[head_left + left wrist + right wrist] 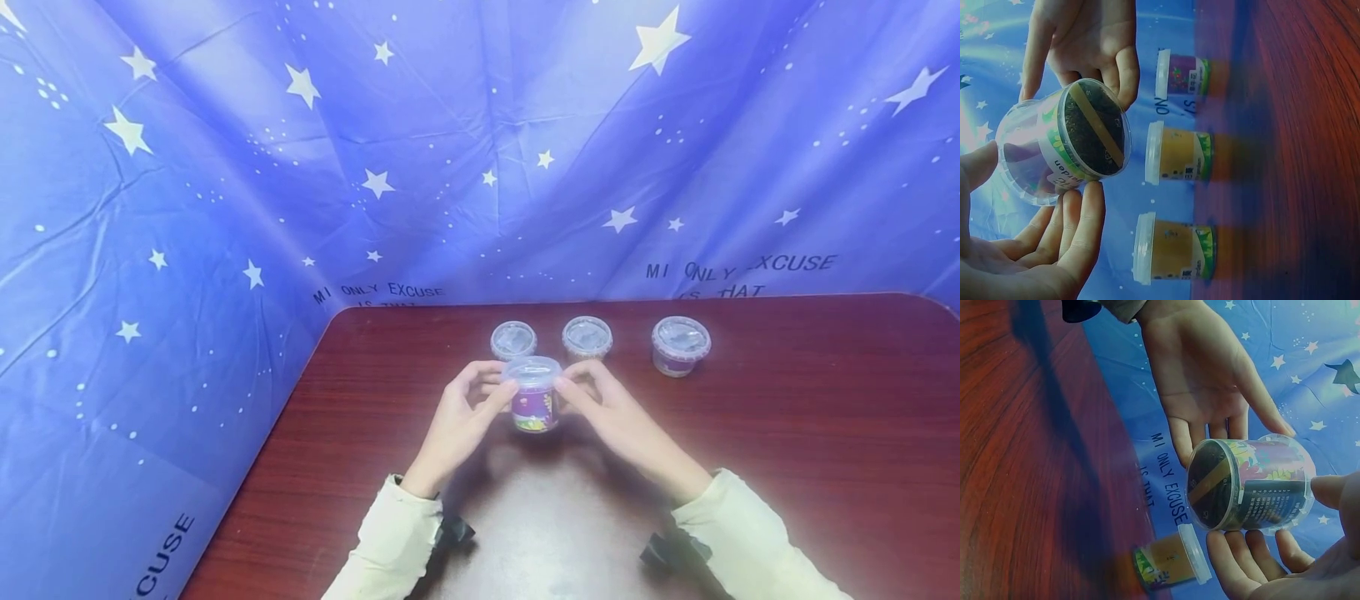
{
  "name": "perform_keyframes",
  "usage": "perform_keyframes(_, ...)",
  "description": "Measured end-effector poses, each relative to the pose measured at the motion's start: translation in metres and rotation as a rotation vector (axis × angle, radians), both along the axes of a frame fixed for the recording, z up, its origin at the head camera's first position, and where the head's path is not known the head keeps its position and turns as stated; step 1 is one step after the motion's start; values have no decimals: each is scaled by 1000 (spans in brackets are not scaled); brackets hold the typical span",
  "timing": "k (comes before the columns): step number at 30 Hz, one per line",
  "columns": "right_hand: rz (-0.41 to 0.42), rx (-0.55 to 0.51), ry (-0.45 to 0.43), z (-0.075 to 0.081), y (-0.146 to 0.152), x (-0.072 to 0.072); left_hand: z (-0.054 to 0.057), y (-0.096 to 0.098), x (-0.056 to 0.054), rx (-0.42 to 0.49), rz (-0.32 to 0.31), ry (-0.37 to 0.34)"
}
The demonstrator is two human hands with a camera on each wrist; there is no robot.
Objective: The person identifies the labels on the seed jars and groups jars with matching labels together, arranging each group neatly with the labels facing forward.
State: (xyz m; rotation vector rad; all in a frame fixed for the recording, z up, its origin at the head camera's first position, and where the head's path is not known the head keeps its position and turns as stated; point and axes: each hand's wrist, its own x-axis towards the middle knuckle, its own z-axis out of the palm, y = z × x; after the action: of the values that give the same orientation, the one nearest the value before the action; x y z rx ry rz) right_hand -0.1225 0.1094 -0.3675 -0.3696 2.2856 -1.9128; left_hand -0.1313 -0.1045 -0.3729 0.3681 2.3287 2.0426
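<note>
L hand (467,417) & R hand (618,419) pinch the tub (534,408) btwn them, neither nearer, long axis approx. vert., base off table (825,442).

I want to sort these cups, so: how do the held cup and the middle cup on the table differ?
The held cup has a purple label; the middle cup has a yellowish label. The held cup is lifted; the middle cup stands on the table. Both labels show green.

Got a wrinkly blue cloth (465,225) with pale stars (660,40) and dark lettering (795,263) hanging behind and left of a shiny reddish-brown table (810,408).
</note>
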Motion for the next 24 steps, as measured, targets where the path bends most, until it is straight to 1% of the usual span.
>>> perform_keyframes(7, -22, -24, -16, 1, 4, 3, 0, 7, 1, 33, -22, -26)
perform_keyframes(10, -6, -34, -17, -1, 7, 3, 0, 10, 1, 41, -24, -39)
perform_keyframes(16, 35, -70, -18, -5, 14, 0, 0, 15, 2, 43, -32, -44)
perform_keyframes(21, 42, -87, -37, -6, 15, -1, 0, 17, 3, 40, -42, -48)
perform_keyframes(24, 40, -98, -58, -7, 14, -3, -1, 19, 3, 20, -28, -36)
